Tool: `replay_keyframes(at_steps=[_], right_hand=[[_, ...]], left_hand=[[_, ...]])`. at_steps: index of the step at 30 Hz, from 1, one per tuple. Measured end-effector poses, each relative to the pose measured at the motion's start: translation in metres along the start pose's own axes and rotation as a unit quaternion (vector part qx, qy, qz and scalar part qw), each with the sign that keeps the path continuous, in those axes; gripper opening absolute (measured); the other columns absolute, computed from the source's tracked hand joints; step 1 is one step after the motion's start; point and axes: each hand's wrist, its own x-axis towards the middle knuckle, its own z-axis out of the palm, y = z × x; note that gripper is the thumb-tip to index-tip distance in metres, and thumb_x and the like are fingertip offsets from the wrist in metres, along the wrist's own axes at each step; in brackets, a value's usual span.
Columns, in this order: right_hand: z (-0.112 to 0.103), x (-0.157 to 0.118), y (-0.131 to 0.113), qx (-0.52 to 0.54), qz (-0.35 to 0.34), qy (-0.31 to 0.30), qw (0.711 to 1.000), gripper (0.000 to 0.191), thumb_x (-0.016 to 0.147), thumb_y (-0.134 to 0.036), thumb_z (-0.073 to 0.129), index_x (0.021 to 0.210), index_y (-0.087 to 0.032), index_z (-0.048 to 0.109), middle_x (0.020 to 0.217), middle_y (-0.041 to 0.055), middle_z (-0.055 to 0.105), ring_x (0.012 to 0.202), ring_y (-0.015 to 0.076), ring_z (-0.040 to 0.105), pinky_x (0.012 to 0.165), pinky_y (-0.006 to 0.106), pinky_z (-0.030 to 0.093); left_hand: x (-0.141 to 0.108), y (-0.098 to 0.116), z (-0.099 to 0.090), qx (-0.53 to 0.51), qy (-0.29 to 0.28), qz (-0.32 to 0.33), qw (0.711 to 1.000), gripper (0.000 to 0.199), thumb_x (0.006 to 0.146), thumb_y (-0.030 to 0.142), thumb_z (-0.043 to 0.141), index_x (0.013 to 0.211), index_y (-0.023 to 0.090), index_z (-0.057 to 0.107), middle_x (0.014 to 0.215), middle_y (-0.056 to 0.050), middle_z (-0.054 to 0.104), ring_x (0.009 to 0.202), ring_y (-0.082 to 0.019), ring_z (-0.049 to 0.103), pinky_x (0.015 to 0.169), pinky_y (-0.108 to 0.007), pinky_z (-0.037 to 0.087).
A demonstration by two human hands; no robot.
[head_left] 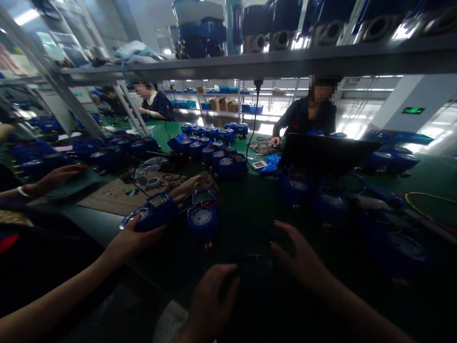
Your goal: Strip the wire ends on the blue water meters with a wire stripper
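My left hand [213, 297] is low in the middle, its fingers curled at the edge of a dark thing [252, 262] lost in shadow; its kind cannot be made out. To the right, my right hand [302, 252] hovers with thumb and fingers apart, holding nothing. A blue water meter [203, 218] with a round dial, a small display and a brass fitting lies ahead of my left hand. At the left, a co-worker's hand [134, 240] holds another blue meter [157, 209], tilted, beside a brown board.
Rows of blue meters [228, 162] stand on the green table, with more at the right [330, 202]. A dark screen [324, 155] rises behind those. A cable [254, 124] hangs from the overhead shelf [250, 66]. The cardboard [107, 195] carries small parts. Other people sit across the table.
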Motion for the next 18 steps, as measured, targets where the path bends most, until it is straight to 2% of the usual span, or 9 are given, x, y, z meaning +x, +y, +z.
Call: replay_keyframes(at_steps=[2,4,5,8,10,14,18], right_hand=[[-0.007,0.028,0.023,0.015,0.085,0.147,0.985,0.082,0.088,-0.063,0.06,0.151,-0.015,0.037,0.155,0.0169,0.038,0.141,0.0328,0.041,0.118,0.05,0.037],[-0.012,0.06,0.051,0.011,0.139,0.209,0.968,0.097,0.082,-0.061,0.066,0.152,-0.005,0.03,0.156,0.0263,0.031,0.145,0.0394,0.032,0.12,0.057,0.03],[-0.013,0.076,0.063,0.012,0.153,0.217,0.964,0.094,0.082,-0.057,0.069,0.151,-0.005,0.033,0.153,0.0265,0.035,0.144,0.039,0.035,0.12,0.056,0.03],[-0.014,0.112,0.082,0.018,0.171,0.207,0.963,0.064,0.091,-0.045,0.066,0.143,-0.013,0.047,0.139,0.0172,0.055,0.127,0.0299,0.055,0.111,0.052,0.043],[-0.013,0.123,0.082,0.008,0.194,0.202,0.96,0.053,0.098,-0.043,0.059,0.141,-0.014,0.049,0.135,0.0145,0.059,0.122,0.027,0.059,0.108,0.051,0.045],[-0.017,0.126,0.074,-0.034,0.233,0.164,0.958,0.055,0.1,-0.054,0.05,0.142,-0.017,0.051,0.137,0.0186,0.056,0.128,0.0292,0.055,0.11,0.048,0.041],[-0.018,0.116,0.073,-0.068,0.226,0.141,0.961,0.075,0.091,-0.063,0.045,0.141,-0.008,0.053,0.131,0.0348,0.055,0.129,0.0412,0.054,0.102,0.055,0.042]], left_hand=[[0.0,0.003,-0.001,0.052,0.032,0.028,0.998,0.033,0.095,0.038,0.059,0.126,0.028,0.059,0.12,-0.005,0.069,0.109,-0.022,0.067,0.091,-0.037,0.061],[0.002,0.009,-0.002,0.109,0.022,0.064,0.992,0.047,0.091,0.042,0.064,0.135,0.027,0.054,0.133,-0.007,0.063,0.121,-0.026,0.062,0.098,-0.043,0.059],[0.003,0.013,-0.002,0.134,-0.001,0.08,0.988,0.052,0.09,0.044,0.065,0.139,0.028,0.052,0.141,-0.008,0.059,0.127,-0.028,0.058,0.101,-0.046,0.057],[0.008,0.021,-0.001,0.169,-0.091,0.096,0.977,0.063,0.088,0.048,0.068,0.145,0.035,0.046,0.155,-0.005,0.046,0.137,-0.031,0.049,0.108,-0.053,0.051],[0.009,0.021,0.002,0.155,-0.13,0.082,0.976,0.061,0.089,0.051,0.066,0.145,0.038,0.046,0.158,-0.002,0.04,0.141,-0.03,0.045,0.112,-0.052,0.047],[0.006,0.017,0.005,0.118,-0.124,0.05,0.984,0.045,0.092,0.052,0.06,0.135,0.037,0.054,0.157,0.002,0.042,0.139,-0.029,0.044,0.111,-0.05,0.046],[0.004,0.016,0.006,0.102,-0.084,0.018,0.991,0.052,0.087,0.06,0.062,0.13,0.033,0.057,0.146,-0.004,0.052,0.126,-0.035,0.048,0.102,-0.055,0.048]])
